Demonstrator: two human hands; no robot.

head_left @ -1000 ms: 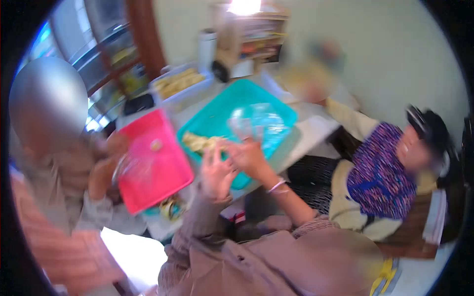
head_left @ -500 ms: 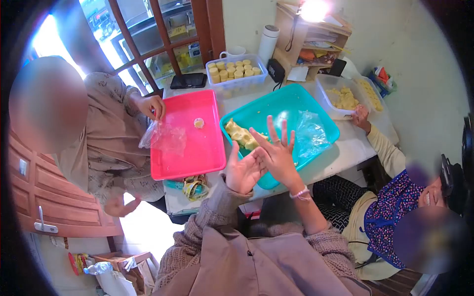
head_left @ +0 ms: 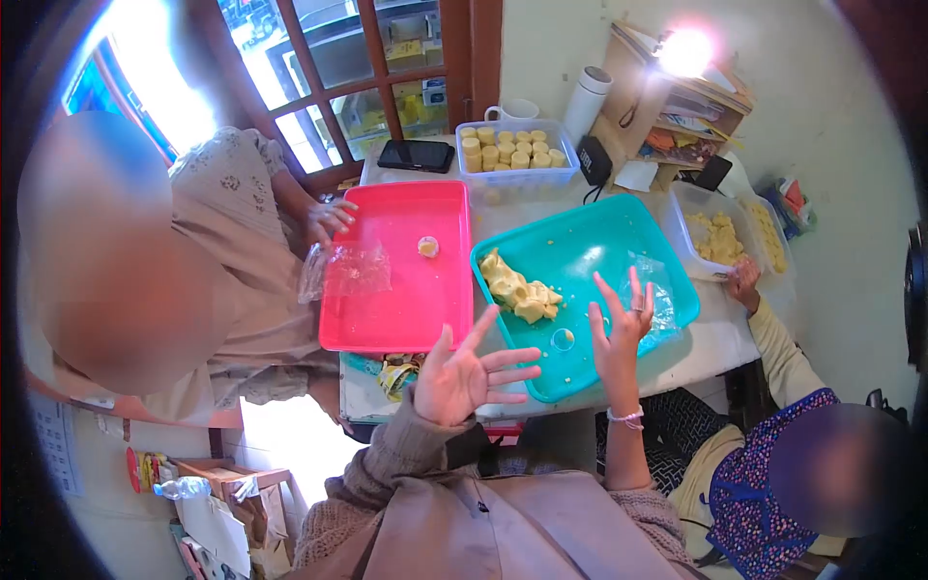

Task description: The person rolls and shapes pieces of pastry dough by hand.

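My left hand (head_left: 464,372) is raised palm-out with fingers spread, holding nothing, above the table's near edge by the red tray (head_left: 396,309). Lifted with its fingers apart, my right hand (head_left: 621,324) is empty too and hovers over the near side of the teal tray (head_left: 599,242). Yellow dough pieces (head_left: 517,290) lie in the teal tray, with a clear plastic bag (head_left: 657,300) at its right. One small dough piece (head_left: 427,246) sits on the red tray.
A person at the left holds a clear plastic bag (head_left: 343,273) at the red tray's edge. Another person at the right touches a clear tub of dough (head_left: 715,237). A clear tub of round yellow pieces (head_left: 512,153), a phone (head_left: 416,155), a mug and a flask stand at the back.
My hands were pressed together over the teal tray; now they are apart with fingers spread. The view has shifted and steadied from a blurred swing.
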